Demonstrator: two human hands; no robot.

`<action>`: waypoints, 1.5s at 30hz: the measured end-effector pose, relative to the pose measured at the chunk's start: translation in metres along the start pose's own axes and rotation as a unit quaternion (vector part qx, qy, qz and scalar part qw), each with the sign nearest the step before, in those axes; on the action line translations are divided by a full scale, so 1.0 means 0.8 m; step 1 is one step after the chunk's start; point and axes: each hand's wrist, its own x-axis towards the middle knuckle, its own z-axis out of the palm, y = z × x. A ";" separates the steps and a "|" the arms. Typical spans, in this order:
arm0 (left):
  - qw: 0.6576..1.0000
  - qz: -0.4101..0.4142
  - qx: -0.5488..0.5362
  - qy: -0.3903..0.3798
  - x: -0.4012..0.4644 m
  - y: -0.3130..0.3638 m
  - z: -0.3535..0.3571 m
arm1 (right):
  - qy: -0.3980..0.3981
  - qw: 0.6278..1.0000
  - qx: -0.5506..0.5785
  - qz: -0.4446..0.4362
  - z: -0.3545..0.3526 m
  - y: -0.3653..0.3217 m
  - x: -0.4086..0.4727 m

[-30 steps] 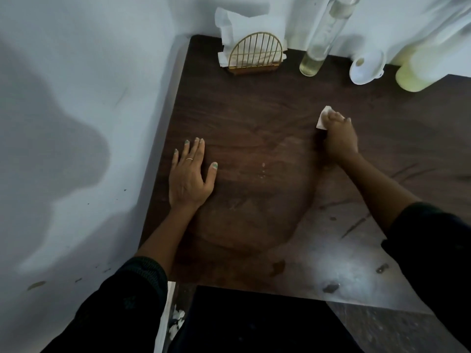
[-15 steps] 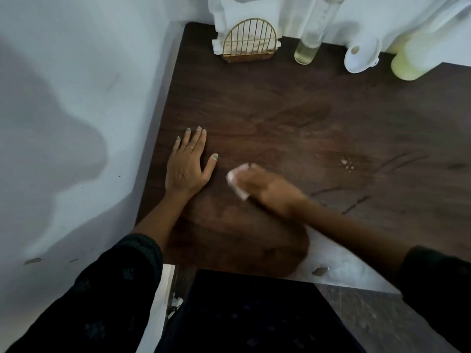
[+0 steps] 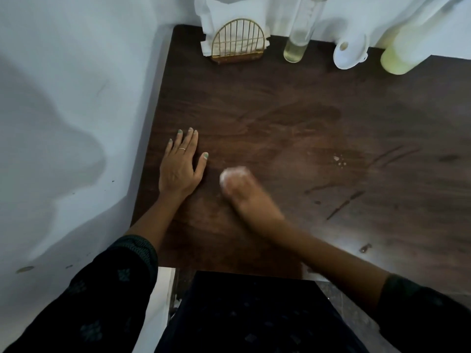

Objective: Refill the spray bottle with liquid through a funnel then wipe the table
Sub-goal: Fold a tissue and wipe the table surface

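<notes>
Dark brown wood-grain table (image 3: pixel 280 103), head view: the wiping stage of the task appears to be under way. The right hand (image 3: pixel 242 189), motion-blurred, is curled over a wad of white tissue (image 3: pixel 233 174) and presses it to the tabletop just beside the left hand (image 3: pixel 181 166), which lies flat with fingers straight and together, holding nothing. A few pale droplets (image 3: pixel 340 160) sit on the wood well to the right of the tissue; dark streaks lie nearer the right side.

Along the back edge, against the white wall (image 3: pixel 76 98), stand a gold wire arch-shaped napkin holder (image 3: pixel 238 42) with white napkins, a tall clear spray bottle (image 3: pixel 299 34) with a little yellowish liquid at its base, a white plastic funnel (image 3: pixel 350 53) lying on its side, and a pale yellow-green plastic bottle (image 3: pixel 405 49).

Handling, as judged: the tissue is light, soft and likely to tear or ball up once damp, so it is best gathered under curled fingers and pressed flat. Room: the table's middle and right offer open sweep; the left edge meets the wall, the near edge drops off, and strokes toward the back risk tipping the tall, narrow bottle.
</notes>
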 end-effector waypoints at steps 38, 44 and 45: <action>0.861 -0.307 -0.403 0.043 0.000 0.143 -0.020 | -0.096 0.542 0.751 0.365 -0.092 0.062 -0.019; 0.742 -0.308 -0.578 -0.142 -0.024 0.201 -0.032 | -0.083 0.419 0.821 0.379 -0.104 0.104 -0.031; 0.757 -0.289 -0.562 -0.168 -0.028 0.204 -0.031 | -0.086 0.418 0.821 0.379 -0.105 0.109 -0.033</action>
